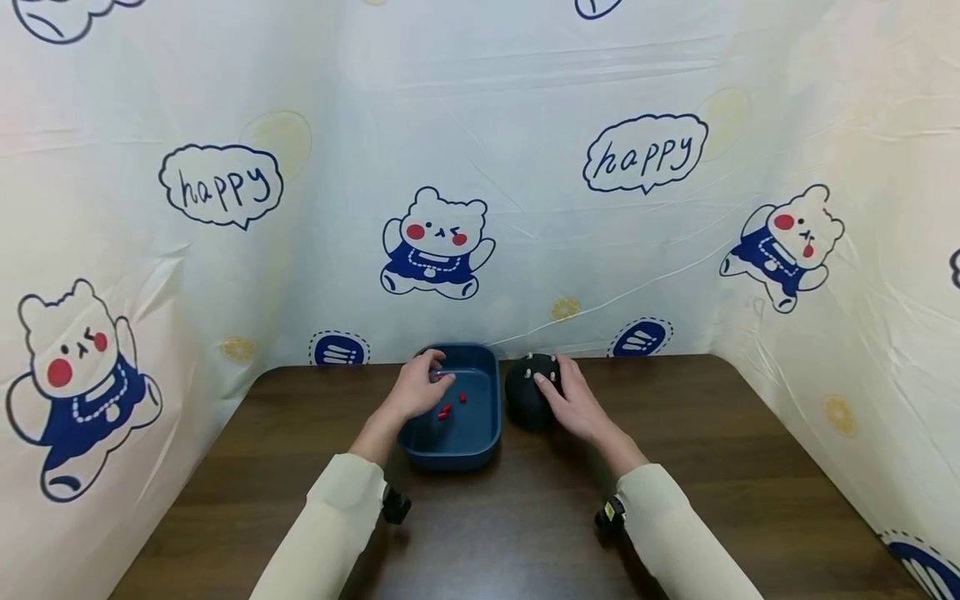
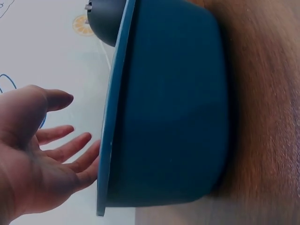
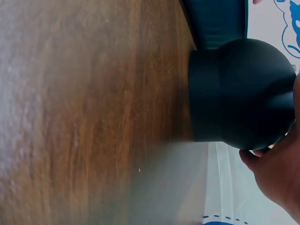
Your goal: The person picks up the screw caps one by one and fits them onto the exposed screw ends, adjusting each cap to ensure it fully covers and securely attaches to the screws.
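A: Resting at the back edge of the surface (image 1: 525, 533), near its middle, is a blue tub (image 1: 480, 433), and just to its right stands a black dome (image 1: 525, 400).

B: Where is the left hand (image 1: 416, 392)?

A: Over the tub's left rim, reaching in. The left wrist view shows its fingers (image 2: 70, 150) fairly straight and spread beside the rim (image 2: 112, 140), so the grip is released and holds nothing I can see.

B: What lies in the tub?

A: About 3 small red pieces (image 1: 450, 406) on the floor of it, close under the fingertips. Whether a finger touches one, I cannot tell.

B: And the right hand (image 1: 573, 404)?

A: It lies on the dome's right side, fingers curved round the top. In the right wrist view the fingers (image 3: 276, 173) wrap the dome (image 3: 239, 93) from the far side, so that grip is grasping the dome.

B: Anything on the dome?

A: A few small pale specks on its top (image 1: 538, 367), too small to make out. The dome stands just beside the tub; I cannot tell whether they touch.

B: Surroundings?

A: A cloth (image 1: 525, 167) printed with bears and the word "happy" hangs behind and to both sides of the surface. Both arms wear pale sleeves (image 1: 330, 517).
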Motion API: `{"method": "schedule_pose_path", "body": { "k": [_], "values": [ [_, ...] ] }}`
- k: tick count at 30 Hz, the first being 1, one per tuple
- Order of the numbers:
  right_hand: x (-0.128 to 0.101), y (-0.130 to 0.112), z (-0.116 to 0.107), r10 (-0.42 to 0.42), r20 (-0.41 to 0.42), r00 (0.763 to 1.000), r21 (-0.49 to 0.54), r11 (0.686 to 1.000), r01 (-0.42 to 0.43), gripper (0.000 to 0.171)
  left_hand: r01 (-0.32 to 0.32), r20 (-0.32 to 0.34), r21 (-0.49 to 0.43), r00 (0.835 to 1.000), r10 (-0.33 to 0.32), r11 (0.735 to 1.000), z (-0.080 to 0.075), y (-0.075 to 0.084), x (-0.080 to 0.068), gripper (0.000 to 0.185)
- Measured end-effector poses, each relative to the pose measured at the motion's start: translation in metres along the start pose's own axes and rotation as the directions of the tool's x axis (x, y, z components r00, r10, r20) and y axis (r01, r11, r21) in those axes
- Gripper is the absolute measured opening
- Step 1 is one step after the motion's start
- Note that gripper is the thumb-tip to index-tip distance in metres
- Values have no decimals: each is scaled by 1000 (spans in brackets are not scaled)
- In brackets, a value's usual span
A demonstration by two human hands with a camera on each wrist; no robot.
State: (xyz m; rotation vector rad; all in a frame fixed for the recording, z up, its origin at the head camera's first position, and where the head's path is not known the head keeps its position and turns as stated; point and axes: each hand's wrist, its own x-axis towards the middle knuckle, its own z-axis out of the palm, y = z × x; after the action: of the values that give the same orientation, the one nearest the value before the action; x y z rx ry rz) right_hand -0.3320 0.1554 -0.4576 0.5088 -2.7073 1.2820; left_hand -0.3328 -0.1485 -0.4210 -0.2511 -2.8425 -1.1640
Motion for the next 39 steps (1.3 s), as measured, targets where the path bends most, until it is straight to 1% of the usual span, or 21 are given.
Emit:
{"method": "schedule_pose_path", "body": {
  "k": [6,13,16,21,25,34,39],
  "values": [
    [0,3,5,8,-21,1000,-24,1000,-8,77,47,36,13,998,-48,999,8,1,5,51],
    [0,2,7,0,-32,999,-23,1000,0,75,97,86,48,991,-101,994,10,5,12,50],
    [1,2,8,-16,-37,999,-31,999,15,76,130,113,73,984,-138,989,10,6,15,52],
    [3,-1,10,-31,-44,999,-38,999,29,74,191,139,106,969,-205,976,12,5,21,53],
    [4,1,11,-33,-51,998,-44,999,31,73,235,158,102,956,-249,967,18,1,28,52],
    [3,9,12,-22,-56,998,-59,998,18,72,294,196,100,931,-308,951,26,-2,38,48],
    [3,9,11,-22,-64,998,-65,998,18,71,301,203,106,926,-317,948,28,0,40,46]
  ]
}}
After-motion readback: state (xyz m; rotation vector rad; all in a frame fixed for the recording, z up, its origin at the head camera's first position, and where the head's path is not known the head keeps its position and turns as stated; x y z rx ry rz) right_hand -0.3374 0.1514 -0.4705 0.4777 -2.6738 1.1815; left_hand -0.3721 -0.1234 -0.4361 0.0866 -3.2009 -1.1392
